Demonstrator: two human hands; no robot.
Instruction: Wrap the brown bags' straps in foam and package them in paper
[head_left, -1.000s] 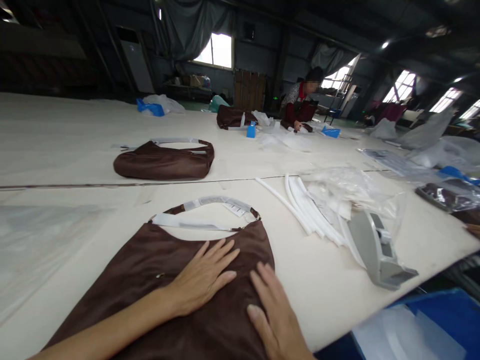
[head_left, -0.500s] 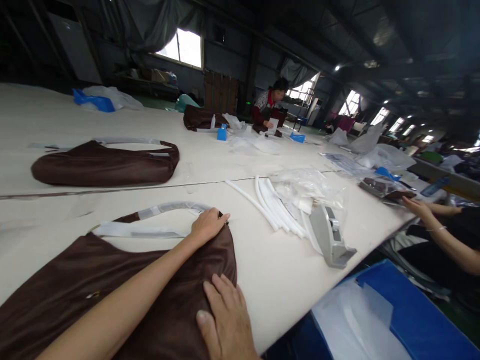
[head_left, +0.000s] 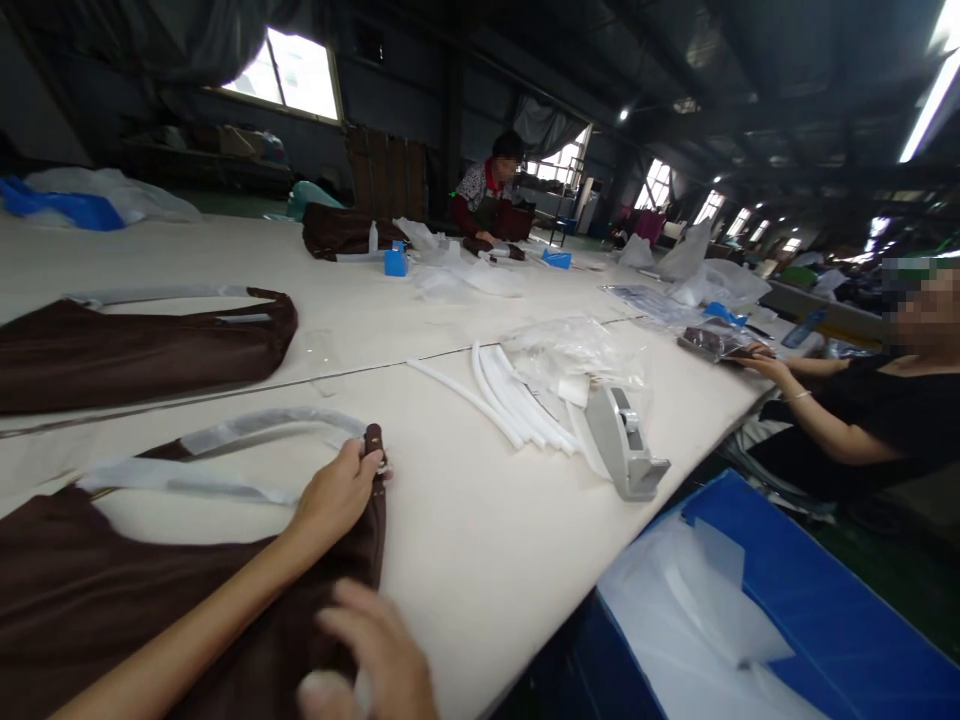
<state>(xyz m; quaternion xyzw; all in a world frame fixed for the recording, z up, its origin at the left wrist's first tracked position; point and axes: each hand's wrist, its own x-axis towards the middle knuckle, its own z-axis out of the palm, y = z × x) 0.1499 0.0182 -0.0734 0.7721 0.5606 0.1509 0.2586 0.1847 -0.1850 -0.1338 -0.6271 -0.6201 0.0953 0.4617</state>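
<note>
A dark brown handbag (head_left: 202, 590) lies on the table in front of me, its handle (head_left: 262, 430) wrapped in pale translucent film. My left hand (head_left: 341, 490) reaches across the bag and pinches the strap end at its upper right corner, where a brown tab with small metal studs sticks up. Low over the bag's right side is my right hand (head_left: 382, 650), fingers apart and slightly smeared by motion, with nothing clear in it. A strip of white film (head_left: 180, 480) lies along the bag's top opening.
White foam tubes (head_left: 502, 400) and a grey tape dispenser (head_left: 622, 440) lie to the right, beside clear plastic bags (head_left: 570, 350). Another brown bag (head_left: 150, 345) lies at left. A blue bin (head_left: 817, 620) stands by the table edge. Two people work nearby.
The view has turned right, so things shift left. My right hand has lifted from the bag's side. The strap end now stands up in my left hand.
</note>
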